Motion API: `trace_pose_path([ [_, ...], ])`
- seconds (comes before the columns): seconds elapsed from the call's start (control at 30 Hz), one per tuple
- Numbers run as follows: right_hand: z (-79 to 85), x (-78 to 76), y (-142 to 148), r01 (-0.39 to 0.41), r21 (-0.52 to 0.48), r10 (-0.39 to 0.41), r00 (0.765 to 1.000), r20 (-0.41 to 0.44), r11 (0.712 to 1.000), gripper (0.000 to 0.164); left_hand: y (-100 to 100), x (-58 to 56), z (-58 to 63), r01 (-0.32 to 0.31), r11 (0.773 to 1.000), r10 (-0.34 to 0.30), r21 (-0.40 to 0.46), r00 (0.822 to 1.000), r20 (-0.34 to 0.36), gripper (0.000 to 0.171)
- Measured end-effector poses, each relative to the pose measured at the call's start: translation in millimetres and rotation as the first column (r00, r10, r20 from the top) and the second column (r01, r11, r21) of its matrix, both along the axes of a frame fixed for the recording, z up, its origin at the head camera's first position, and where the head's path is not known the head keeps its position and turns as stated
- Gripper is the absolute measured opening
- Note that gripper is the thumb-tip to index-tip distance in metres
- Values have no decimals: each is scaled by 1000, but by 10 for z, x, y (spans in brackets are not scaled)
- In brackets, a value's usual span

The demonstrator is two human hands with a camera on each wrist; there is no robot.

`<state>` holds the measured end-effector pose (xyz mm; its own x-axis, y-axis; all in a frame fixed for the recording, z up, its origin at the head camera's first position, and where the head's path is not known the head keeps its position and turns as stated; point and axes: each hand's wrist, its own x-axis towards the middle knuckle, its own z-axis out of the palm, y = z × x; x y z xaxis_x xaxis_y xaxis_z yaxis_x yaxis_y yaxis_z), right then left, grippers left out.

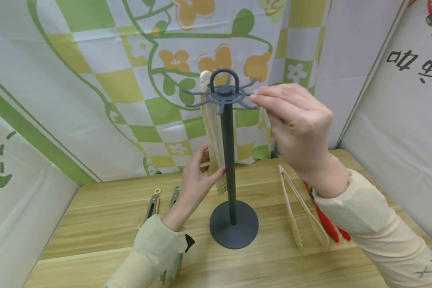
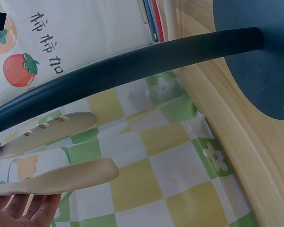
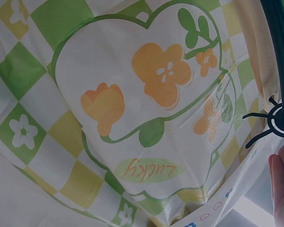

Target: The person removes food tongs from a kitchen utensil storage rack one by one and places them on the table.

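A dark utensil rack point(image 1: 229, 160) with a round base and a ring of hooks on top stands upright on the table. Cream tongs point(image 1: 211, 124) hang upright behind its pole, their top end by a hook at the far side. My left hand point(image 1: 196, 176) holds these tongs low down, thumb on one arm and fingers against the other arm point(image 2: 71, 177). Up at the hook ring, my right hand point(image 1: 299, 120) pinches the tip of a hook on the right side. In the right wrist view, a hook passes at the hole in the tongs' end point(image 3: 270, 90).
Beige tongs point(image 1: 289, 212) lie spread on the wooden table point(image 1: 266, 264) to the right, with red-tipped tongs point(image 1: 325, 222) partly under my right sleeve. Two tongs, one with a yellow ring point(image 1: 157, 191), one with a green ring point(image 1: 177, 188), lie left. A checkered curtain point(image 1: 122, 88) hangs behind.
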<state>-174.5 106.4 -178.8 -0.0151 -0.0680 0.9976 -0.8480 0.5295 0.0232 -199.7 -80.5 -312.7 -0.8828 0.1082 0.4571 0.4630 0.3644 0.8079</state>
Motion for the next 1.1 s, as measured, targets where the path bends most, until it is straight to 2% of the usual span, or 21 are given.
trace_pose_path([
  [0.3,0,-14,-8,-5,-1,5,1000,-2,1000,15,2,1,11,4,1000,-4,6,999,-54,59],
  [0.67,9,-14,-6,-8,1,8,1000,-22,1000,14,6,-7,78,8,999,-6,33,998,-65,57],
  [0.83,7,-13,-4,-7,-2,7,1000,-27,1000,13,-1,-22,96,16,998,-13,54,998,-58,57],
  [1.1,9,-7,-2,-6,-7,5,1000,-20,1000,14,-54,-37,83,-2,999,2,48,1000,-3,53],
])
